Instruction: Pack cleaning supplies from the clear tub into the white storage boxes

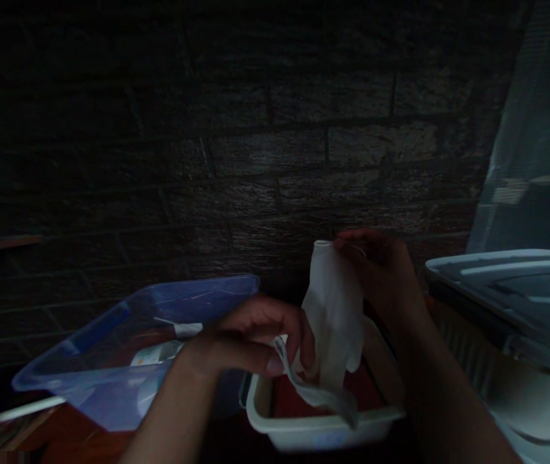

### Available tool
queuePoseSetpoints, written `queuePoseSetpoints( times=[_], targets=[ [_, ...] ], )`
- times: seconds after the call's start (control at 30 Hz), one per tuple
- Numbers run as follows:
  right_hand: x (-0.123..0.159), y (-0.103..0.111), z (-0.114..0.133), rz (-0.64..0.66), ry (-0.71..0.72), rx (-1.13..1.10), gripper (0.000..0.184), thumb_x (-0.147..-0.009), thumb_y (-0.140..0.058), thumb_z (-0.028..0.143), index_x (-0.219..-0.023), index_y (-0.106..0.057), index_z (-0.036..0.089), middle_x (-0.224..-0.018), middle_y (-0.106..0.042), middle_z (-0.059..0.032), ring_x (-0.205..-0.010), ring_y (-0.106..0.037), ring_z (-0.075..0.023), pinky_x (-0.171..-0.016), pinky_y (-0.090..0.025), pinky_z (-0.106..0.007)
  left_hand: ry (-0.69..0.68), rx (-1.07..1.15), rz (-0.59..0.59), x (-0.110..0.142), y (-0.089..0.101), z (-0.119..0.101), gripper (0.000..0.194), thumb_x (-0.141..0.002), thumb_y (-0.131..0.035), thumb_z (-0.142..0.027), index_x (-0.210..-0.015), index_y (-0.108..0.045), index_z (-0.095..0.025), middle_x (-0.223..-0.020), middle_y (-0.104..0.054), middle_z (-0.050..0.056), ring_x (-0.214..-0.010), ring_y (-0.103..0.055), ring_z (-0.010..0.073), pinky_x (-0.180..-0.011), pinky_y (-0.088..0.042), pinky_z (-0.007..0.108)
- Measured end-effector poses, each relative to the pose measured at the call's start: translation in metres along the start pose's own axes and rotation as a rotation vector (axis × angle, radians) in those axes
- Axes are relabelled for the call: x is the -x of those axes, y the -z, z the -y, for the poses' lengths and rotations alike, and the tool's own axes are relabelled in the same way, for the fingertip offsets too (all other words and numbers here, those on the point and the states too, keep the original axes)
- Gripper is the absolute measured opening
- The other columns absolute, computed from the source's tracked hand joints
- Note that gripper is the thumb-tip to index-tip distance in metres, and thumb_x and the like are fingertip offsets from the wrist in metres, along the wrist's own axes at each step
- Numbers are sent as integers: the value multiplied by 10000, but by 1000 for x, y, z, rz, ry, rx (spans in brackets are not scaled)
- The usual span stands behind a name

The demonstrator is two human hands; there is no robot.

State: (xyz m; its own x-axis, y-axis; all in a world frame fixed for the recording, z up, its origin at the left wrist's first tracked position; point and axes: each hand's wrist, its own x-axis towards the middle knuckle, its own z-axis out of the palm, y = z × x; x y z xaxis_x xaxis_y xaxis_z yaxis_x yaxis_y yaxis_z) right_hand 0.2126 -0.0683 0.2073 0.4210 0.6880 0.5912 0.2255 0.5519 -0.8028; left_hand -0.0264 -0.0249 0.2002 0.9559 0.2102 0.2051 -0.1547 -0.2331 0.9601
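Note:
My right hand (376, 264) pinches a thin white glove (335, 303) near its cuff. The glove hangs limp, its fingers pointing down over a cream-coloured tub (321, 425). Between the thumb and fingers of my left hand (265, 335) is a limp white strip (316, 393), perhaps a second glove; its shape does not show fully. That strip droops across the front of the tub, in which a dark red surface (294, 396) is visible.
Left of the tub stands a translucent blue plastic bin (111, 393) holding several white and clear packages. At right is a large container with a grey lid (521, 283). A dark brick wall (256, 148) rises behind, with a pale translucent sheet (536, 142) at its right.

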Motion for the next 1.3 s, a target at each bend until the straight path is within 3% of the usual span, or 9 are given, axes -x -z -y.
queuePoseSetpoints(
  times=[0.07,0.17,0.4,0.53,0.7,0.87,1.07,1.3],
  targets=[
    [0,0,0,1,-4,12,282,-812,-779,403,-987,-753,184,-846,-770,-68,-672,-671,-201,-518,-448,-275,-1,8,57,4,-3,0,161,-764,-747,-402,-787,-728,-243,-881,-731,135,-928,-680,343,-887,-515,505],
    [1,0,0,-3,8,27,280,-817,-773,389,-1005,-758,182,-869,-767,-66,-716,-676,-200,-542,-449,-272,-63,14,32,9,-1,1,175,-766,-730,-418,-737,-706,-248,-763,-711,136,-837,-691,351,-818,-529,513],
    [-1,1,-4,21,14,42,279,-826,-771,382,-1031,-757,193,-878,-774,-65,-716,-684,-196,-556,-468,-270,-205,3,-82,11,12,1,155,-771,-708,-410,-743,-706,-258,-621,-585,79,-661,-632,285,-689,-520,455],
    [-3,2,-6,31,60,85,244,-844,-753,364,-1010,-766,186,-903,-788,-71,-772,-721,-211,-598,-503,-275,-254,42,-85,7,9,1,179,-786,-711,-397,-721,-672,-234,-612,-572,80,-628,-611,275,-642,-501,430],
    [-3,3,-14,43,166,263,191,-866,-715,273,-1021,-784,186,-930,-807,-74,-837,-757,-229,-695,-551,-308,-377,153,-129,0,6,1,129,-750,-719,-306,-750,-644,-200,-633,-510,29,-617,-544,205,-637,-462,364],
    [-2,-1,-18,125,240,368,292,-846,-666,115,-1082,-793,230,-1080,-813,-42,-990,-765,-226,-863,-570,-335,-361,194,-208,-1,5,1,85,-724,-685,-244,-771,-660,-178,-666,-504,27,-683,-548,204,-666,-445,355],
    [1,-3,-12,289,215,475,232,-880,-624,128,-952,-824,220,-894,-816,-21,-763,-753,-192,-682,-536,-290,-330,197,-214,-1,4,0,91,-725,-693,-255,-765,-662,-180,-659,-512,30,-674,-546,207,-658,-439,360],
    [4,-6,-12,353,247,438,284,-861,-610,71,-939,-827,238,-936,-816,-12,-834,-751,-180,-753,-532,-275,-330,185,-233,-1,3,-1,90,-730,-695,-255,-750,-653,-178,-659,-506,28,-678,-550,208,-658,-442,359]
  ],
)
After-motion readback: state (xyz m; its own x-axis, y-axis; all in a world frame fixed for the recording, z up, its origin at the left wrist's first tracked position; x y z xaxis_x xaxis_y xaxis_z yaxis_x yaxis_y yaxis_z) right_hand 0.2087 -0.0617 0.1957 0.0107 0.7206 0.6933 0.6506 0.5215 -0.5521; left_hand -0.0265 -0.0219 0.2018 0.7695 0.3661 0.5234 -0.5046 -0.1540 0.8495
